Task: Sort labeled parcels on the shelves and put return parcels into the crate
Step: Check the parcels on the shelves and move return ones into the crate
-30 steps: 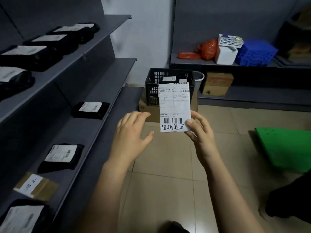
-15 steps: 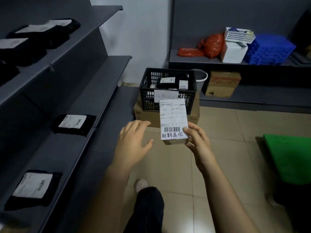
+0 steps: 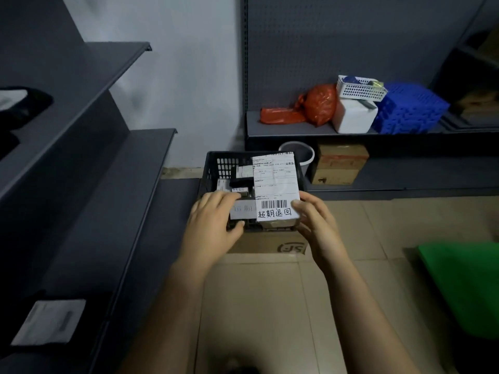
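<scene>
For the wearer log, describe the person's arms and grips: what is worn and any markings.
Both are bare. The left grip and right grip are ungloved hands, and no rings show. The left forearm and right forearm carry no sleeve, watch or band down to the bottom edge of the picture. No markings show on either.

Dim, even light. Pale beige floor tiles (image 3: 391, 225) spread below and right of the right hand (image 3: 316, 225). Left of the left hand (image 3: 210, 228) stand dark grey tiered shelves (image 3: 89, 184). Beyond both, a pale wall (image 3: 189, 90) meets a grey pegboard panel (image 3: 351, 36) at the corner, rising over a low grey shelf (image 3: 253, 125).
</scene>
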{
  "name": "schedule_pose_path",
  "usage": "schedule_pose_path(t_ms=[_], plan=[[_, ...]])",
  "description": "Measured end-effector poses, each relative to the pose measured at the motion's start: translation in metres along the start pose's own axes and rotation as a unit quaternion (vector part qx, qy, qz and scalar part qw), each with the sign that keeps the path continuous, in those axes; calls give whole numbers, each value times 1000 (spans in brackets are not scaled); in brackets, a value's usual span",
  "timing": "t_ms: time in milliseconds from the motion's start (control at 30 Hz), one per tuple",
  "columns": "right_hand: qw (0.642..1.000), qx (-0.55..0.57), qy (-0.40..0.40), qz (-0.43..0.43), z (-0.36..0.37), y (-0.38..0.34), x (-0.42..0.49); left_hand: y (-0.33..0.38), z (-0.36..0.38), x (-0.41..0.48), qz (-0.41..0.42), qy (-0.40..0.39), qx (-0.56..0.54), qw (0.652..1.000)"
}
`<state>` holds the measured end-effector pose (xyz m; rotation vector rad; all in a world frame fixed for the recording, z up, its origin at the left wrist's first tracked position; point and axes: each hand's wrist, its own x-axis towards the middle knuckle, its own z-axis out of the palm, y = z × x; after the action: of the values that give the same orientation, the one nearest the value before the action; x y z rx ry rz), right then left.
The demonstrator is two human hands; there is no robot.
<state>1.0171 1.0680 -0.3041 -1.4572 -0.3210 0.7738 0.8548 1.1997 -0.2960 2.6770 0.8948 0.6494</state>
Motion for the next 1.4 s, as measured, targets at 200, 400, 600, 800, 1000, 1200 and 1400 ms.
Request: schedule_pose_path(t_ms=[200,400,600,800,1000,1200,1400], plan=[[999,34,11,-20,19,-19,103,-38,27,94,2,-7,-3,1000],[1000,18,-19,-12,35,-34,230,-71,66,199,-19,-5,1,1000],[998,9,-64,23,55,-51,339,-97,99,281,-66,-12,-7,998],[994,12,-78,73,84,-41,408,-134,123,323,-103,-44,-14,994],[991,11,-65,116,128,-20,461,-190,152,363,-109,-80,-40,990],[987,13,-33,157,176,21,505,-246,192,399,-144,-140,-133,970],[973,18,-20,228,195,86,534,-279,255,393,-221,-173,-233,931]])
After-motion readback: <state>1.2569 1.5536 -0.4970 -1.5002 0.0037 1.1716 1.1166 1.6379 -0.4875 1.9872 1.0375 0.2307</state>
